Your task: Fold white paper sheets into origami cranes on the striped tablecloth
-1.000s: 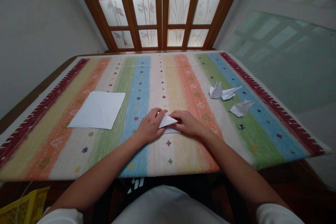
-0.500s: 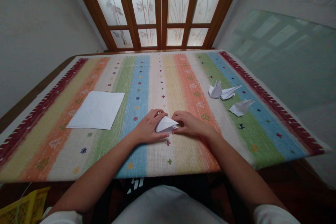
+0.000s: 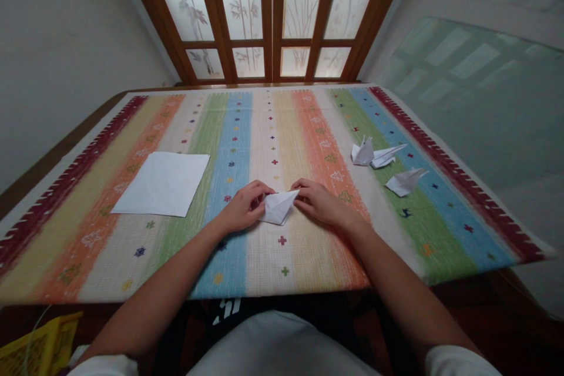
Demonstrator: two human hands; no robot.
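Note:
Between my hands, near the front middle of the table, is a small piece of folded white paper with a pointed right tip and creased faces. My left hand pinches its left end, thumb and fingers closed on it. At the pointed right end, the fingertips of my right hand are closed on the tip. The underside of the folded paper and parts of both hands' fingertips are hidden.
A stack of square white paper lies at the left. Three folded paper birds, one of them a paper crane, rest at the right on the striped tablecloth. A yellow plastic basket stands below the table's left front.
The folded paper has turned, so its tip points up to the right and more of its face shows. My left hand has shifted left and its fingers have drawn in.

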